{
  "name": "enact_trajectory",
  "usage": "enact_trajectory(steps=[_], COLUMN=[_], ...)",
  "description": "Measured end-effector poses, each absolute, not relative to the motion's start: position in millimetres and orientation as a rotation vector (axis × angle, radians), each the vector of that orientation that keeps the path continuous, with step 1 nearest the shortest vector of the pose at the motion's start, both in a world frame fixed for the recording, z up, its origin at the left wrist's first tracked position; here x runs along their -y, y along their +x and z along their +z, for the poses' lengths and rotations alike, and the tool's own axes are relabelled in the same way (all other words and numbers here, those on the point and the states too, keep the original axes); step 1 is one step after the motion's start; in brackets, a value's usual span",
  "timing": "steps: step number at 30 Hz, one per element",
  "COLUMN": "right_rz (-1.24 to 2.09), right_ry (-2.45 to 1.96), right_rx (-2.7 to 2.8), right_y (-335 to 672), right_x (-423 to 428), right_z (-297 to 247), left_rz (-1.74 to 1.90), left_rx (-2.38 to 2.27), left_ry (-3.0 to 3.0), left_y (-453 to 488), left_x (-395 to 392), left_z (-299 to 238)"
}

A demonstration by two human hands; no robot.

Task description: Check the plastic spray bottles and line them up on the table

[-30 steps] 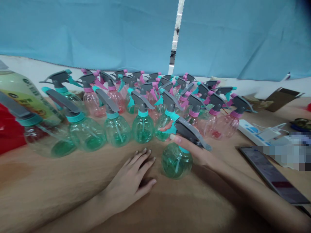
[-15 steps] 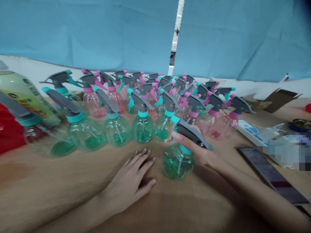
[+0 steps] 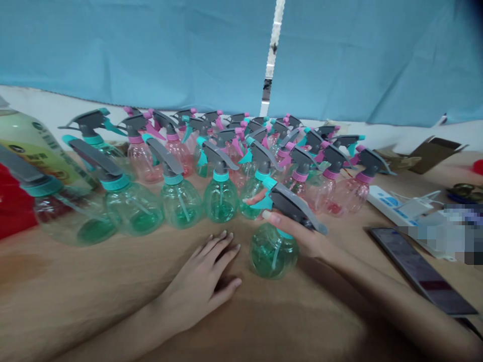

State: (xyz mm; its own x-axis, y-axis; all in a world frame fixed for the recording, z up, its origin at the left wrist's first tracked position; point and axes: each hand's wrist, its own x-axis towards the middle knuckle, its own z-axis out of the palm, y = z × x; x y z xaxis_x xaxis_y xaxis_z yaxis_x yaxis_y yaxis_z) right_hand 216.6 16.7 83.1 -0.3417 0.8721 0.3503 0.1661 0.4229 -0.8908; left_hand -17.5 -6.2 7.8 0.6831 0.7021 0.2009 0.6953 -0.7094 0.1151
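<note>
My right hand [image 3: 298, 231] is closed around the neck of a green spray bottle [image 3: 269, 256], just below its grey and turquoise trigger head. A finger reaches to the turquoise trigger [image 3: 263, 201], and the thumb lies across the neck. Some green liquid and a dip tube show through the clear round body. To the left, my left hand [image 3: 207, 274] rests flat on the wooden table [image 3: 124, 291], fingers spread, holding nothing. Beyond both hands stands a row of similar green bottles, the nearest being a green spray bottle [image 3: 221, 198].
Several pink spray bottles [image 3: 352, 191] stand among the green ones at the back. On the right lie a phone [image 3: 418, 269], a white power strip [image 3: 392, 203] and an open cardboard box [image 3: 435, 156]. A large labelled bottle [image 3: 37, 146] and something red [image 3: 15, 206] are at left.
My right hand has shifted the held spray bottle very slightly left, and a finger now shows at its trigger, which sticks out more visibly. My left hand has stayed in place.
</note>
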Motion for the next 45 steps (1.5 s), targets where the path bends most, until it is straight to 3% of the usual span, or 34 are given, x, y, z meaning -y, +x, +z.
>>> enact_trajectory(steps=[45], right_rz=[0.960], right_ry=[-0.888], right_rx=[1.799], right_y=[217.3], right_x=[-17.0], right_z=[82.2], left_rz=[0.356], left_rx=[-1.176], left_ry=[2.852], left_y=[-17.3], left_x=[6.3], left_z=[8.7])
